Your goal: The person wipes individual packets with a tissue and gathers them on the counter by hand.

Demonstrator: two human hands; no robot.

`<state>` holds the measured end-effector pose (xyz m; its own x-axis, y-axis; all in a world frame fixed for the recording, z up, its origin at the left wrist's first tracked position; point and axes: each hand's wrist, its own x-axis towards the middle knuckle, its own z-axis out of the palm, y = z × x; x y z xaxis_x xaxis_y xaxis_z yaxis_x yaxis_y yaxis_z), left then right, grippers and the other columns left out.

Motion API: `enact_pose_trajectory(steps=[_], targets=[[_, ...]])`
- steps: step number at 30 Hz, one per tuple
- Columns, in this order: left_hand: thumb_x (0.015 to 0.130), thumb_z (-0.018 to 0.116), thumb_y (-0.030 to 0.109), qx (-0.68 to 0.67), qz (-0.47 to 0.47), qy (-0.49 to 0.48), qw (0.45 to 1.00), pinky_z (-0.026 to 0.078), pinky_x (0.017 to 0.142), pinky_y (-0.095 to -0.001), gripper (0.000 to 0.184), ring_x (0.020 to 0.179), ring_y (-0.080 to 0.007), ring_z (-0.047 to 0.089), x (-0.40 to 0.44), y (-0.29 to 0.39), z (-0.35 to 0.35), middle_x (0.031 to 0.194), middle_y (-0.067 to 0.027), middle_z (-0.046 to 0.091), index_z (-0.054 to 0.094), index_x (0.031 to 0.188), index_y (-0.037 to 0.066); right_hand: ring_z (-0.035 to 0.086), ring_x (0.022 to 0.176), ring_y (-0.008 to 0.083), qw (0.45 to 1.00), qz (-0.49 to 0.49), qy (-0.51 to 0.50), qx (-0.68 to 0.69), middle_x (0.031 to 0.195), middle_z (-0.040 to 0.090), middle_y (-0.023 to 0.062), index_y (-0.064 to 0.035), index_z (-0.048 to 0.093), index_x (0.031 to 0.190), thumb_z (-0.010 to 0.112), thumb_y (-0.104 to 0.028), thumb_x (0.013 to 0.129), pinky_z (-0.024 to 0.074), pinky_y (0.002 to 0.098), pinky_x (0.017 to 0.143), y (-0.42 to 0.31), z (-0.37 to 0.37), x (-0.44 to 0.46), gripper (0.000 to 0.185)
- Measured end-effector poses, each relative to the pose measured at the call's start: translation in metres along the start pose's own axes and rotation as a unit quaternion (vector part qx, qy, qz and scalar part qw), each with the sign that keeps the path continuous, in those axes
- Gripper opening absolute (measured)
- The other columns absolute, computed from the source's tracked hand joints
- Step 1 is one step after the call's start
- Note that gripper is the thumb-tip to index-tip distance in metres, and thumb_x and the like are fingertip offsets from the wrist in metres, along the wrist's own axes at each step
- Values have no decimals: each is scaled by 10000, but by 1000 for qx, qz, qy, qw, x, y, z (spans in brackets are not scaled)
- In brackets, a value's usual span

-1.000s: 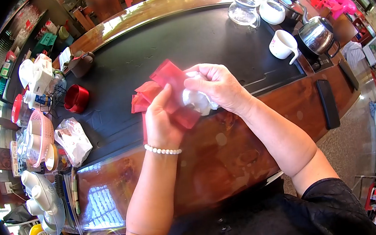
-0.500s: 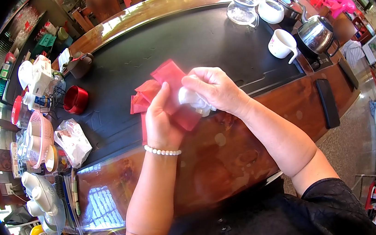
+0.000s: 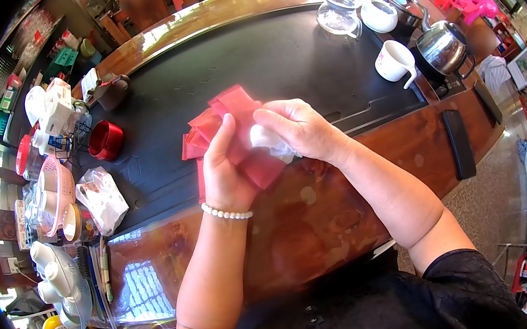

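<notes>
A flat, reddish folded piece that looks like a ribbon bow (image 3: 237, 106) is in my left hand (image 3: 225, 172), with the thumb lying over it and a white bead bracelet at the wrist. Its loops and tails stick out to the left, and one wide band runs down between the hands. My right hand (image 3: 295, 125) is closed on a crumpled white cloth or tissue (image 3: 267, 139), which touches the right side of the red band. Both hands are above the near edge of the black tray top (image 3: 212, 60). Some fingertips are hidden behind the material.
At left are a red cup (image 3: 105, 141), a plastic bag (image 3: 102, 199) and a pink basket (image 3: 61, 187). A glass pot (image 3: 339, 16), a white mug (image 3: 395, 60) and a steel kettle (image 3: 443, 46) stand at right. A black phone (image 3: 459, 142) lies on the wooden edge.
The red band has shifted slightly downward and left between my hands. My right hand, with the white cloth, has moved only a little; the left thumb sits slightly to the left.
</notes>
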<state>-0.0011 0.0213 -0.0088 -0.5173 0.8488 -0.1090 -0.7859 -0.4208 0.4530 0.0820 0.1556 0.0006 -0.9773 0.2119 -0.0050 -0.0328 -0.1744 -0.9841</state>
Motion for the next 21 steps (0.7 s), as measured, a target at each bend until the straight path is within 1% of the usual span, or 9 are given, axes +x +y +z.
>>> enact_pose_trajectory(steps=[4, 7, 10, 13, 16, 19, 21], targets=[[968, 500, 291, 17, 10, -3, 1000, 446, 1010, -422, 425, 1151, -261, 564, -2, 1, 5, 1245, -145, 577, 502, 1277, -1, 424, 621, 27, 1000, -9, -12, 17, 675, 517, -55, -15, 622, 846, 504, -268, 1009, 381, 214, 571, 2, -1, 1, 323], [942, 546, 307, 25, 15, -1, 1000, 426, 995, -386, 437, 1129, -237, 562, -2, 0, 7, 1212, -108, 603, 545, 1250, -2, 418, 616, 30, 1000, -10, -3, 20, 672, 506, -50, -13, 616, 840, 499, -268, 1011, 380, 214, 573, -1, 1, 0, 328], [941, 546, 306, 25, 13, -1, 1000, 425, 998, -387, 439, 1134, -239, 560, -2, 0, 7, 1226, -111, 596, 543, 1252, -3, 417, 618, 37, 999, -23, -16, 32, 675, 507, -41, -16, 613, 843, 496, -266, 1012, 382, 220, 575, 1, 1, 1, 324], [941, 546, 310, 28, 14, -5, 999, 423, 1005, -395, 452, 1142, -245, 557, -2, 1, 6, 1237, -115, 589, 530, 1264, -6, 443, 628, 45, 998, -21, -29, 42, 693, 529, -28, -15, 614, 855, 495, -262, 1012, 404, 225, 592, 3, -2, 1, 316], [964, 508, 294, 7, 15, -19, 1000, 420, 1039, -433, 463, 1191, -278, 536, -1, 1, 1, 1307, -160, 539, 466, 1315, -5, 520, 645, 66, 999, -15, -6, 35, 716, 566, -7, -14, 621, 876, 503, -279, 1007, 438, 224, 609, -1, 0, -1, 318], [965, 508, 303, -23, 23, -33, 999, 405, 1054, -439, 486, 1206, -288, 524, 0, 1, -1, 1335, -165, 517, 446, 1332, -9, 589, 676, 94, 993, 24, 1, 111, 738, 594, 11, -20, 631, 887, 516, -299, 999, 466, 229, 606, -10, 4, -4, 322], [965, 509, 310, -34, 18, -35, 999, 406, 1053, -442, 497, 1207, -292, 523, 0, 1, -2, 1342, -166, 509, 437, 1339, -10, 612, 695, 105, 993, 28, -6, 116, 736, 598, 14, -21, 635, 889, 522, -308, 994, 471, 235, 591, -11, 3, -5, 325]])
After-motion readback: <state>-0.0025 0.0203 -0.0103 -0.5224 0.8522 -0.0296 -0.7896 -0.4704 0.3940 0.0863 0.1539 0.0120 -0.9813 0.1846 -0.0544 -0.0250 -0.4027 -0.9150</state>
